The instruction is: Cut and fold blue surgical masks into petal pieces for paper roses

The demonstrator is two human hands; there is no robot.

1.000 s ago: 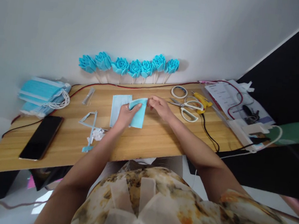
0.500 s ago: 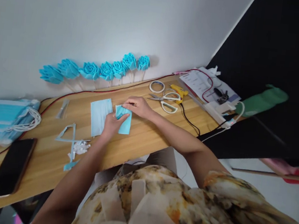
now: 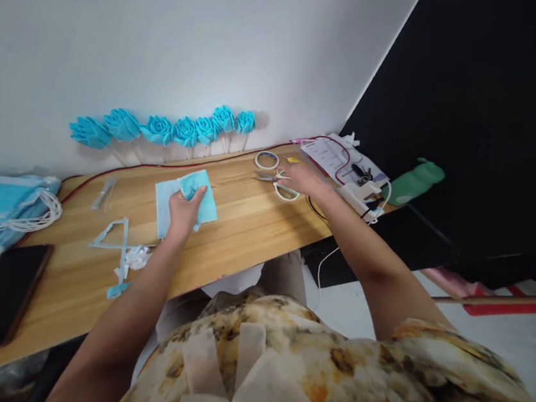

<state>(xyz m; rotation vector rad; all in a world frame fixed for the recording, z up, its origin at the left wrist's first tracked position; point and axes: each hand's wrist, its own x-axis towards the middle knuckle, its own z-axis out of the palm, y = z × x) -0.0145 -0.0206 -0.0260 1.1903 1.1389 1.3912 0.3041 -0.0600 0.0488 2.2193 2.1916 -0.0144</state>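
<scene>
The left hand point(image 3: 183, 213) pinches a thin, creased blue cloth point(image 3: 208, 206) overlapping a flat, pale, rectangular sheet point(image 3: 164, 199) on the wood-grained bench point(image 3: 241, 224). The right hand point(image 3: 302, 178) is at the loop-handled scissors point(image 3: 275, 179); whether it grips them, I cannot tell. Ruffled blue flowers point(image 3: 186, 132) line the smooth wall point(image 3: 171, 35).

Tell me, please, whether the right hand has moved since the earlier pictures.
Yes, to the right. Against the tape roll, the right hand was on its left before; now it is on its right, at the scissors.
</scene>
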